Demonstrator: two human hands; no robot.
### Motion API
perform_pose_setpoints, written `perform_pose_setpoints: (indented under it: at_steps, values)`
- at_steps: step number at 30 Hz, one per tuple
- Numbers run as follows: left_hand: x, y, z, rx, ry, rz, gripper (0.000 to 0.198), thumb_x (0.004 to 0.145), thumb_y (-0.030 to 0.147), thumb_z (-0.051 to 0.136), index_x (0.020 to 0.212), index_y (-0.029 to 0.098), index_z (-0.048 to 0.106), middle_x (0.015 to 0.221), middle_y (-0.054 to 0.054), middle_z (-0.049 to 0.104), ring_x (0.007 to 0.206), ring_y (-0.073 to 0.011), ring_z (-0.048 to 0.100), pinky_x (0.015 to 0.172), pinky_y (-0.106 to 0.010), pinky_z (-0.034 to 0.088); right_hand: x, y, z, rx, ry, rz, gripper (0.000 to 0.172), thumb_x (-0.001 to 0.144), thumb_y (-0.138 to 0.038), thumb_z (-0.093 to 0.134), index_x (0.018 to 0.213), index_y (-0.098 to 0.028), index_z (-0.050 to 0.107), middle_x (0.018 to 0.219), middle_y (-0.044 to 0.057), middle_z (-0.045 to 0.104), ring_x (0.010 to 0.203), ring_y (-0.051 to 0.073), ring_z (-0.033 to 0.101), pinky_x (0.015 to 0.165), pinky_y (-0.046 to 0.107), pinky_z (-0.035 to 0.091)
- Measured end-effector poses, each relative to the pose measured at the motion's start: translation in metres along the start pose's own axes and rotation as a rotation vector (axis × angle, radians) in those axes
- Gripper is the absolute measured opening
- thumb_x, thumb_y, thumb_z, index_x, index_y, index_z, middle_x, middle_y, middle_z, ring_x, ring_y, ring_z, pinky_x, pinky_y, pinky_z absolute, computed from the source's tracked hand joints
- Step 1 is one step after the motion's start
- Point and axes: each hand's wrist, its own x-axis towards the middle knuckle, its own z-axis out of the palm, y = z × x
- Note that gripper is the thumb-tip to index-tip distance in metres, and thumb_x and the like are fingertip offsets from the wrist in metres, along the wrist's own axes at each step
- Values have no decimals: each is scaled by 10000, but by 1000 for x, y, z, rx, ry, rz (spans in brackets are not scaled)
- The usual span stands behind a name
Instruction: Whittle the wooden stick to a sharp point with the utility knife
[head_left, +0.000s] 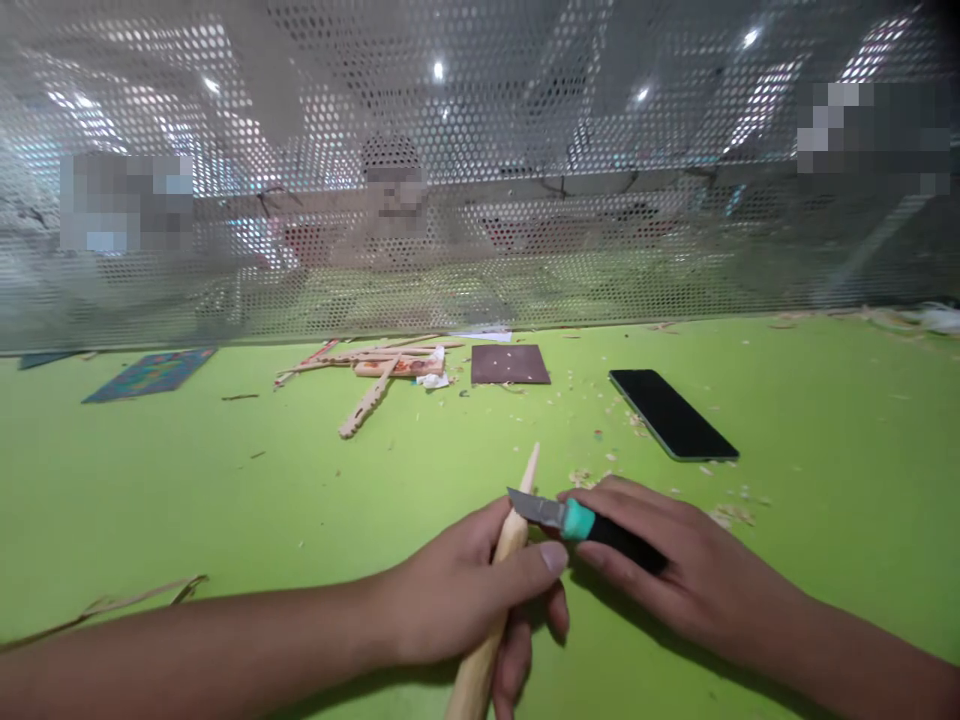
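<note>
My left hand [480, 590] is wrapped round a pale wooden stick [512, 540], which narrows to a carved point at its far end. The stick's thick end runs out of view at the bottom. In my right hand [675, 550] is a utility knife [619, 540] with a black handle and a turquoise collar. Its blade lies across the stick, just below the tapered tip. My left thumb rests on the near side of the stick, close to the blade.
Wood shavings [731, 515] lie about the green table [262, 500]. A phone [675, 415] is at the right. Carved sticks [367, 400] are piled behind, beside a brown sandpaper-like square [510, 364]. A patterned mat [150, 375] lies left. A perforated screen [465, 270] stands along the back, people behind it.
</note>
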Motion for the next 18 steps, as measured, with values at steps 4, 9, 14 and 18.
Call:
perform_pose_setpoints:
  at_steps: [4, 9, 14, 18]
  values:
    - [3, 2, 3, 15, 53, -24, 529, 824, 652, 762, 912, 175, 549, 677, 11, 652, 421, -112, 601, 383, -225, 558, 0, -3, 7, 11, -16, -91, 289, 1060, -377, 552, 1300, -241, 641, 1097, 87, 703, 977, 216, 680, 829, 343, 575]
    - [6, 7, -4, 235, 148, -18, 625, 887, 733, 592, 715, 133, 618, 484, -32, 595, 372, -125, 566, 378, -216, 498, -1, -7, 4, -168, 203, -155, 404, 1012, -372, 625, 1378, -215, 559, 1269, 140, 643, 1164, 275, 634, 973, 439, 558]
    - [25, 55, -30, 375, 300, 26, 512, 985, 595, 549, 709, 164, 579, 529, 29, 544, 424, -82, 521, 452, -193, 475, 3, -43, 8, -165, 272, -347, 342, 1003, -259, 564, 1333, -168, 560, 1283, 159, 616, 1231, 274, 575, 1034, 438, 524]
    - [49, 111, -59, 521, 251, -137, 322, 943, 421, 721, 859, 112, 686, 758, -37, 670, 572, -117, 608, 528, -231, 522, 28, -97, 30, -116, 128, -560, 360, 1034, -417, 564, 1264, -145, 613, 1276, 156, 675, 1235, 256, 592, 1077, 398, 497]
